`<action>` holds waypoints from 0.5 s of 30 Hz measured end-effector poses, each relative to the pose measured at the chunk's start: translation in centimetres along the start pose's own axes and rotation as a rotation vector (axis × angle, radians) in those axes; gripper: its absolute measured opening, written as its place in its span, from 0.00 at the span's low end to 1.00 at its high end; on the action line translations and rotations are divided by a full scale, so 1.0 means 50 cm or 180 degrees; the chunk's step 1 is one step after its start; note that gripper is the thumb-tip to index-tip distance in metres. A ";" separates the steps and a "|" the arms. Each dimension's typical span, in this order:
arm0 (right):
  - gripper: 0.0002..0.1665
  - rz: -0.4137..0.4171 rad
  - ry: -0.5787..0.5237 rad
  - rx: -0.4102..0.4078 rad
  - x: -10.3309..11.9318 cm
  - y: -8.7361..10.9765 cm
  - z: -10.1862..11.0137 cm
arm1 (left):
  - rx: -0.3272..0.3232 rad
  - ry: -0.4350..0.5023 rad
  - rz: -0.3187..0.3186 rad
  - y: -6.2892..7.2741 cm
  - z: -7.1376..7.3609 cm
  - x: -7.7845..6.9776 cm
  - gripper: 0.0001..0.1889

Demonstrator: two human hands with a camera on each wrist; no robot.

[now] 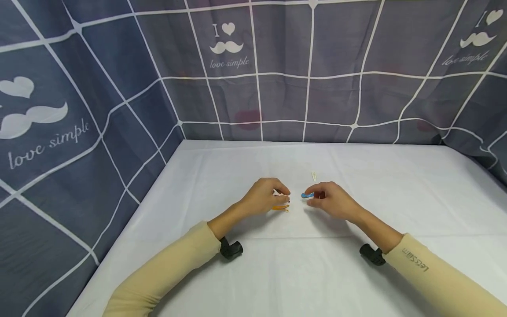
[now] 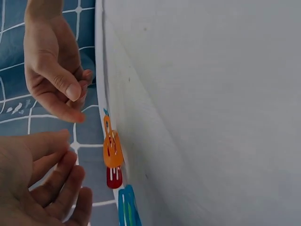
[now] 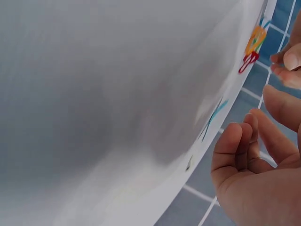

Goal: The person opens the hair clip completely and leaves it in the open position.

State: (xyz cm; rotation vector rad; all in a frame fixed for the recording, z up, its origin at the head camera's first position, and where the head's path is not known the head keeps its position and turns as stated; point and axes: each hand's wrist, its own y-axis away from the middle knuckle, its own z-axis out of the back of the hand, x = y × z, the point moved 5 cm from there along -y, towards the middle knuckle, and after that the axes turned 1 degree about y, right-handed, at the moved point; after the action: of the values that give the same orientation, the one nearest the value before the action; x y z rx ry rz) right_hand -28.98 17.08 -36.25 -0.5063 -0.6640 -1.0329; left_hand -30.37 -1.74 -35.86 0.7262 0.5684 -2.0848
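Note:
An orange hair clip [image 1: 280, 207] lies on the table just below my left hand [image 1: 265, 196], whose loosely bent fingers hold nothing. A red hair clip [image 2: 114, 176] lies against the orange one, mostly hidden by my hand in the head view. To the right is a blue hair clip [image 1: 306, 195], partly behind the fingertips of my right hand [image 1: 330, 200]. In the right wrist view that hand's thumb and relaxed fingers are apart, with nothing between them. A cream hair clip [image 1: 314, 176] lies farther back, beyond the right hand.
A white cloth [image 1: 317, 273] with light creases covers the table. Grey checked curtains [image 1: 277, 97] hang along its back and left side. Each wrist carries a small black camera, the left one [image 1: 231, 249] and the right one [image 1: 372, 254].

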 end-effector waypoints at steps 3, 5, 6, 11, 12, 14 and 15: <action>0.15 -0.0041 0.0035 -0.0021 -0.012 0.001 0.015 | 0.0005 -0.0086 -0.0007 -0.017 -0.011 -0.011 0.09; 0.16 -0.0071 0.0060 -0.0020 -0.020 -0.002 0.021 | 0.0010 -0.0104 0.0021 -0.028 -0.018 -0.014 0.09; 0.16 -0.0086 0.0079 -0.0020 -0.025 -0.004 0.024 | 0.0019 -0.0098 0.0044 -0.034 -0.022 -0.015 0.09; 0.17 -0.0213 0.0118 -0.0019 -0.048 -0.017 0.036 | 0.0095 -0.0007 0.0218 -0.062 -0.040 -0.008 0.09; 0.18 -0.0238 0.0119 -0.0015 -0.053 -0.020 0.038 | 0.0103 -0.0015 0.0259 -0.067 -0.042 -0.006 0.09; 0.18 -0.0297 0.0083 -0.0002 -0.063 -0.024 0.041 | 0.0109 -0.0029 0.0326 -0.075 -0.047 -0.002 0.10; 0.18 -0.0318 0.0065 0.0002 -0.067 -0.025 0.042 | 0.0107 -0.0050 0.0349 -0.079 -0.048 0.000 0.10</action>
State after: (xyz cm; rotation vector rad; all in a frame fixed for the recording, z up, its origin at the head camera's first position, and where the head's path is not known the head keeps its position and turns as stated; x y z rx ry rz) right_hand -31.85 19.98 -37.05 -0.4651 -0.6769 -1.1304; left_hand -32.91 1.92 -37.07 0.7431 0.4751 -2.0009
